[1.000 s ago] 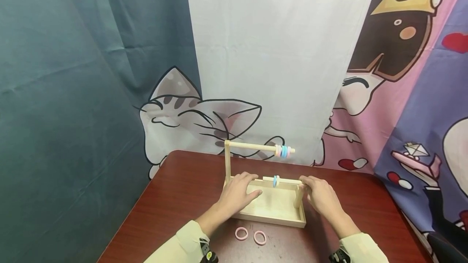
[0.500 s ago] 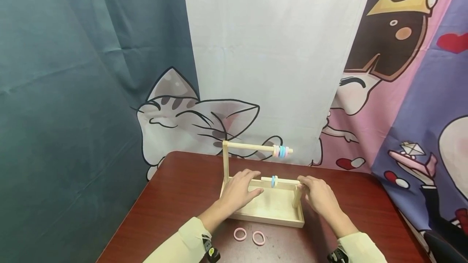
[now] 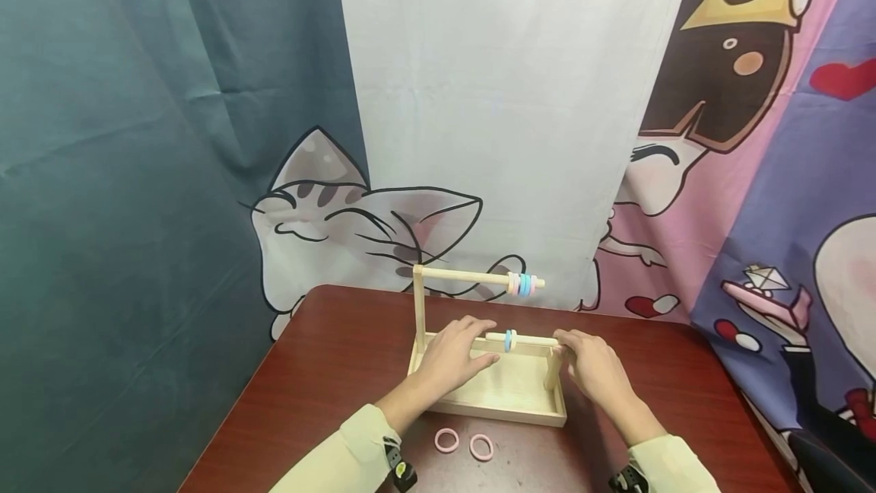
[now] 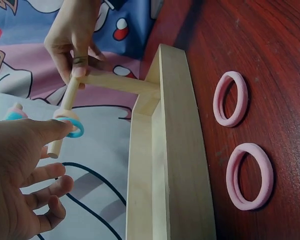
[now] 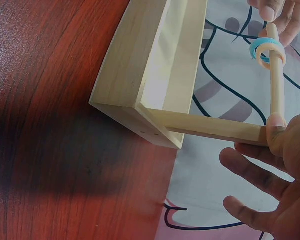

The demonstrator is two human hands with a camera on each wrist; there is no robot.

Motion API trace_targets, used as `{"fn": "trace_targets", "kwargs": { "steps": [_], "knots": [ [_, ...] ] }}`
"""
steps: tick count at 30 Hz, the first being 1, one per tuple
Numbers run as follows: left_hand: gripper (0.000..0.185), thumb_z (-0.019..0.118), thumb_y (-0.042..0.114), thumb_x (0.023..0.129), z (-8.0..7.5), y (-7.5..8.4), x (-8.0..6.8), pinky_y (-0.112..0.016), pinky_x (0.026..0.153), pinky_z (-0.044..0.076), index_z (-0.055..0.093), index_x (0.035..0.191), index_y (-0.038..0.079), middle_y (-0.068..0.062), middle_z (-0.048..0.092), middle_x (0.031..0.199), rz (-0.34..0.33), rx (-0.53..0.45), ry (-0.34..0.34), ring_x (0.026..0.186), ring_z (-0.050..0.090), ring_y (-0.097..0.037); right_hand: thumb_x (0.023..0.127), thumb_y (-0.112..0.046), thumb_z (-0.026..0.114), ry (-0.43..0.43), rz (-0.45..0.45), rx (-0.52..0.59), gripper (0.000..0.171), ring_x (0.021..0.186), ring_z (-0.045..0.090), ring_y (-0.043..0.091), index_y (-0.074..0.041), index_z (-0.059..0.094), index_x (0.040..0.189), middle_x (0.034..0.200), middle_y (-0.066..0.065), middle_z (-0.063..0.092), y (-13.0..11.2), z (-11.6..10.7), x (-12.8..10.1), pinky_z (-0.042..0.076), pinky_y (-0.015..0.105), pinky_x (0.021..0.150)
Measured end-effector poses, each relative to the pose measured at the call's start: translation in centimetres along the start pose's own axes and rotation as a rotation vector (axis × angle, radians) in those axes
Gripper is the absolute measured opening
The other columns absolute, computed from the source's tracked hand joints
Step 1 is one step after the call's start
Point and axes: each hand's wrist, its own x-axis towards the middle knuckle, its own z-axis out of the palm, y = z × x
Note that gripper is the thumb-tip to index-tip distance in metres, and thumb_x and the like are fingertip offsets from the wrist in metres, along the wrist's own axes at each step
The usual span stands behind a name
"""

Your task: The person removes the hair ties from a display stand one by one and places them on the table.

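Left hand: centre frame, fingers spread, forefinger tip at blue ring on lower dowel;
Right hand: pinching dowel's right end;
Tray: lower centre, wooden

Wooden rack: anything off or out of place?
Two pink rings lie loose on the table in front of the wooden rack, while the other rings hang on its rods. Nothing looks damaged or tipped.

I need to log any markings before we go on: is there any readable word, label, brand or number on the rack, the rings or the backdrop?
None: no readable text on the wooden rack, the pink rings or the cartoon cat backdrop; it shows only drawings.
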Motion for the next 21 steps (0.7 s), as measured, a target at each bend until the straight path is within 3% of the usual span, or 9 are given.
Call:
{"fn": "trace_targets", "kwargs": {
  "steps": [21],
  "knots": [
    [0.056, 0.085, 0.049, 0.096, 0.9, 1.1, 1.1, -0.035, 0.085, 0.061, 0.069, 0.147, 0.035, 0.008, 0.075, 0.133, 0.001, -0.002, -0.020, 0.114, 0.072, -0.017, 0.094, -0.001, 0.082, -0.005, 0.010, 0.001, 0.019, 0.076, 0.072, 0.031, -0.008, 0.081, 0.112, 0.094, 0.005, 0.078, -0.2, 0.0, 0.0, 0.058, 0.053, 0.065]
  ]
}}
